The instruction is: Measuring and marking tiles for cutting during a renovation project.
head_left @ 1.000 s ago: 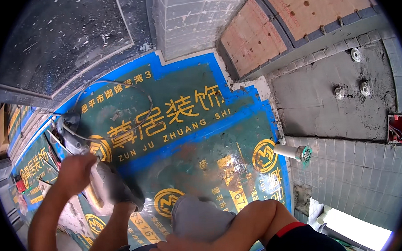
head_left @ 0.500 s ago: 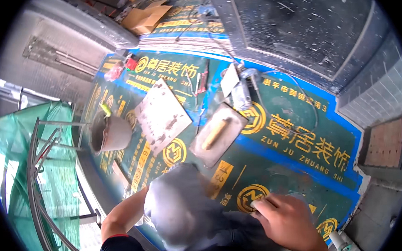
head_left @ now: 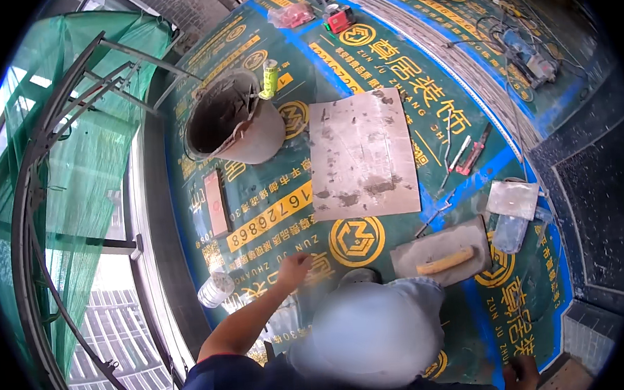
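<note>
My left hand (head_left: 296,268) hangs over the floor covering left of my bent, blurred knee (head_left: 383,332), fingers curled in with nothing visible in them. My right hand (head_left: 522,376) is low at the right edge, dim and partly cut off; its grip does not show. Nearest it, right of the knee, lies a flat steel trowel (head_left: 404,261) with a wooden handle (head_left: 446,261). A grey, mortar-smeared square tile or board (head_left: 359,146) lies ahead. To its left stands a bucket (head_left: 265,135) with grey mortar inside and a yellow-green object (head_left: 269,79) at its rim.
A pinkish bar (head_left: 216,203) and a whitish roll-like item (head_left: 216,288) lie at left, near a metal frame (head_left: 25,182) with green netting (head_left: 79,59). A red-handled tool (head_left: 474,155) and clear plastic item (head_left: 510,234) lie right. A corded blue power tool (head_left: 530,56) sits beyond the threshold.
My view has swung left, bringing the bucket and board nearer the middle. My left hand has come out from behind the knee; my right hand has dropped to the lower right edge.
</note>
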A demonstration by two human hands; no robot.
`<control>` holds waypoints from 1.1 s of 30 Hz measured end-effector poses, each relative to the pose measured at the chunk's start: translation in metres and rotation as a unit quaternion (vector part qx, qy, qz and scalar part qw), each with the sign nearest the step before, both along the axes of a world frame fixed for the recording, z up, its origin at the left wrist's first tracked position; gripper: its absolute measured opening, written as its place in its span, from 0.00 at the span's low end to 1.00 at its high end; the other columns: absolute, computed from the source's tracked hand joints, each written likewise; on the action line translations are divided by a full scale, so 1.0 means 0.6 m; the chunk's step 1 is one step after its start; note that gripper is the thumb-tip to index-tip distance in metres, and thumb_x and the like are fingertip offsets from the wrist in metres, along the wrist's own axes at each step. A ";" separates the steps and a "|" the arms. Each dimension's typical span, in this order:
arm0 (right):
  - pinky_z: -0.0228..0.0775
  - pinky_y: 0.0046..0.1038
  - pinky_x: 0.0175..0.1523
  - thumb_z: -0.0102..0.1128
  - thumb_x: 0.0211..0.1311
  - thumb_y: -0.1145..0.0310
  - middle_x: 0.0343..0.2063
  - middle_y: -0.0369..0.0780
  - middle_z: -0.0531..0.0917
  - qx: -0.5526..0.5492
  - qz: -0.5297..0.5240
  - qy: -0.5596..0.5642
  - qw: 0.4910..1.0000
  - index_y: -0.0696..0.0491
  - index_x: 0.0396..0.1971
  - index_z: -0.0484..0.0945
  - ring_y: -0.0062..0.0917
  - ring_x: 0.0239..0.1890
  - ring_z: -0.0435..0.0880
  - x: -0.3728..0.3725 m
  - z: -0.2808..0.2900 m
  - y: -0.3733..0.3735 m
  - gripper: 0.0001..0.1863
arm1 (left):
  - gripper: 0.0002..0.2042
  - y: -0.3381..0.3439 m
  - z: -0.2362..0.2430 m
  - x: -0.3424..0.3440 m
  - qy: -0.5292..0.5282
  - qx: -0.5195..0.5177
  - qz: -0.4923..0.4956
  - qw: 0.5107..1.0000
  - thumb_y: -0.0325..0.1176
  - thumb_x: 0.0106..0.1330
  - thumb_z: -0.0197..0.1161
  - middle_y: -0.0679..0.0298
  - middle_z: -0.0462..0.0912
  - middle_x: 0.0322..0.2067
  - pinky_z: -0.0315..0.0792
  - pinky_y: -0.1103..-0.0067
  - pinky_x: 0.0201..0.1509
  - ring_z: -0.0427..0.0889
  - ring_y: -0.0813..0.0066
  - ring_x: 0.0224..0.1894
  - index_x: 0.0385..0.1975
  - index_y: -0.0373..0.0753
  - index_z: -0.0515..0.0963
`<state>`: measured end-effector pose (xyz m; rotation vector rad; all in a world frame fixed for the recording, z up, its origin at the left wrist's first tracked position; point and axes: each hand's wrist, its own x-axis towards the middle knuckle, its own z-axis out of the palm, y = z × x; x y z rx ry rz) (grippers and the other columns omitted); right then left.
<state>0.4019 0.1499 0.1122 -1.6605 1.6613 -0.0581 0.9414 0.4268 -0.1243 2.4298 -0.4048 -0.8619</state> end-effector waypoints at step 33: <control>0.77 0.47 0.50 0.58 0.70 0.54 0.42 0.44 0.83 0.100 0.546 0.278 0.784 0.50 0.45 0.81 0.44 0.47 0.85 0.494 -0.157 -0.324 0.16 | 0.05 -0.251 -0.015 0.342 -0.265 -0.211 -0.031 0.940 0.19 0.64 0.65 0.54 0.84 0.32 0.78 0.72 0.40 0.85 0.61 0.33 0.37 0.34 0.81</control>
